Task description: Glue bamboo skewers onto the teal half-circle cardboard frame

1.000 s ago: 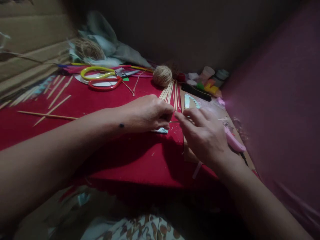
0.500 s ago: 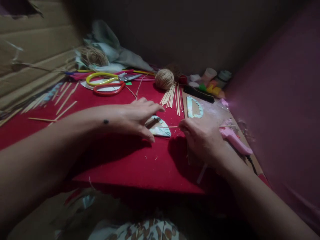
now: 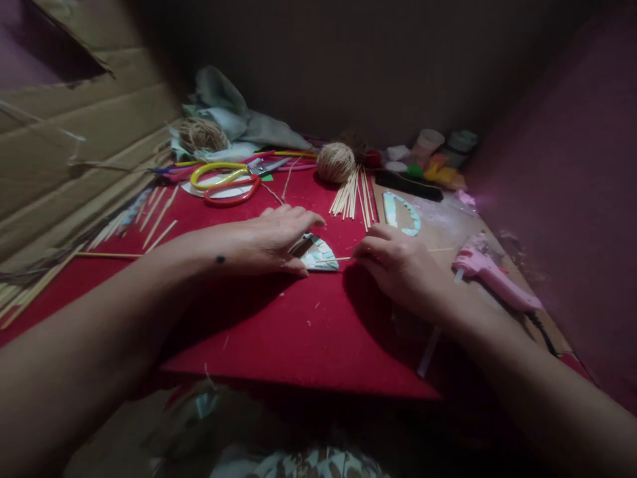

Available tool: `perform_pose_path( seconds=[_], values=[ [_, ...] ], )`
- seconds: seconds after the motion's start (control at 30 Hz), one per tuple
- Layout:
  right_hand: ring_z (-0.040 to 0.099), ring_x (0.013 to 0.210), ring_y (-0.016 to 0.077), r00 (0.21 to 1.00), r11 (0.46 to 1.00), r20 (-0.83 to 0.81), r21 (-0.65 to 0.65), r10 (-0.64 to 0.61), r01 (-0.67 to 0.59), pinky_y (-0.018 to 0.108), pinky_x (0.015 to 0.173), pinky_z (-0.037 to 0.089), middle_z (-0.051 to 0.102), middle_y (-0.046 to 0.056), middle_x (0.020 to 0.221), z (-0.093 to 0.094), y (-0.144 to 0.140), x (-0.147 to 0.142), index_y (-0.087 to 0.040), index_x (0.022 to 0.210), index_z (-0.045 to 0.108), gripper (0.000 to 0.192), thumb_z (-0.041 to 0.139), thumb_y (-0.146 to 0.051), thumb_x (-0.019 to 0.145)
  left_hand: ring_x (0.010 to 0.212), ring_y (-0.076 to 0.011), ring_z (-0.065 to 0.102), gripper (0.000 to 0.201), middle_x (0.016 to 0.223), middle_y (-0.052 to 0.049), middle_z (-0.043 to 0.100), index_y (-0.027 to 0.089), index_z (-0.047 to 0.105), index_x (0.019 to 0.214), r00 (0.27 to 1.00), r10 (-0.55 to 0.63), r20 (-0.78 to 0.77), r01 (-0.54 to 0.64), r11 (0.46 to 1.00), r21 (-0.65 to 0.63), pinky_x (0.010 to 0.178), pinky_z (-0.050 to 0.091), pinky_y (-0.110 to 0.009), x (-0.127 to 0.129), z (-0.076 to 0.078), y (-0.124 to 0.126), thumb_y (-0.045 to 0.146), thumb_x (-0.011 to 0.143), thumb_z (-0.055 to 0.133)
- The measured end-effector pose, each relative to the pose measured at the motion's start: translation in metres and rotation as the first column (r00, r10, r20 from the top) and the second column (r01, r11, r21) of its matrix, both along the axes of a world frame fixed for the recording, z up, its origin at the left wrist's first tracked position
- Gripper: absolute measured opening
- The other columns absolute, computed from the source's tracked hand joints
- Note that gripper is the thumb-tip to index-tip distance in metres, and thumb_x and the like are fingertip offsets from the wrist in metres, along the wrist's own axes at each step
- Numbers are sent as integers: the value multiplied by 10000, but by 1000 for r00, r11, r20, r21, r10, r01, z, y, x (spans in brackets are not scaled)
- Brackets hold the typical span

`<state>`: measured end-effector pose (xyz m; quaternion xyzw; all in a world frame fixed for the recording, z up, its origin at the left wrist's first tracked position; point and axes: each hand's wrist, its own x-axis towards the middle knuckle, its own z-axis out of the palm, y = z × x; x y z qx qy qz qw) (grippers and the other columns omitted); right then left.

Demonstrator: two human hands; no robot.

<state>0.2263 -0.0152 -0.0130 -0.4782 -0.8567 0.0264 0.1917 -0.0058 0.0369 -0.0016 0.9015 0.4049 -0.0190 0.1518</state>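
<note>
At the far left of the red work surface [image 3: 298,338], pale loose sticks [image 3: 160,218] lie slanted, some crossing the line of a longer stick [image 3: 110,255] that runs toward the left forearm. Behind them, a coil of twine [image 3: 202,135] rests on pale cloth; in front of it and to its right lie scissors [image 3: 253,170] with one yellow and one red handle.

The left hand [image 3: 271,239] is palm-down, its thumb and fingers spread apart about a patterned half-round piece [image 3: 324,251], which lies flat near the middle of the surface, its left part hidden. A thin stick [image 3: 341,259] has its left end over this piece; the right hand [image 3: 398,265] pinches the stick — fingers closed on it — and its other end emerges beyond the knuckles. Behind, between the hands, a ball of twine [image 3: 336,162] sits beside a fanned bundle of sticks [image 3: 352,198].

Farther right, a D-shaped frame [image 3: 390,209] lies on a brown board [image 3: 438,216] — also bearing a pink glue gun [image 3: 490,273].
</note>
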Motion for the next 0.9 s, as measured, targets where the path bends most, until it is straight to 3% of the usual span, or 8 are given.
perform_pose_path(
  seconds=[0.13, 0.57, 0.9],
  values=[
    [598, 775, 193, 999, 1000, -46, -3, 21, -21, 314, 695, 462, 645, 75, 792, -5, -1, 6, -124, 821, 733, 159, 605, -31, 838, 1156, -291, 476, 658, 1306, -97, 531, 232, 424, 1358, 1000, 2, 7, -2, 1000, 8, 934, 382, -372, 0, -1, 0, 445, 790, 678],
    [575, 754, 189, 993, 996, -78, 19, 92, -90, 318, 668, 450, 647, 62, 757, -12, 0, 12, -136, 784, 750, 192, 598, -39, 852, 1060, -273, 508, 613, 1227, -69, 559, 277, 451, 1322, 1000, -19, 16, 18, 999, 48, 878, 393, -363, -5, -7, 3, 507, 796, 665],
    [592, 767, 191, 991, 995, -112, -58, 78, -85, 316, 679, 472, 651, 72, 772, -14, -1, 11, -128, 809, 766, 192, 598, -42, 849, 1037, -272, 525, 595, 1209, -73, 575, 277, 487, 1289, 1000, -15, -6, 15, 997, 71, 860, 401, -360, -4, -8, 4, 517, 780, 682]
  ],
)
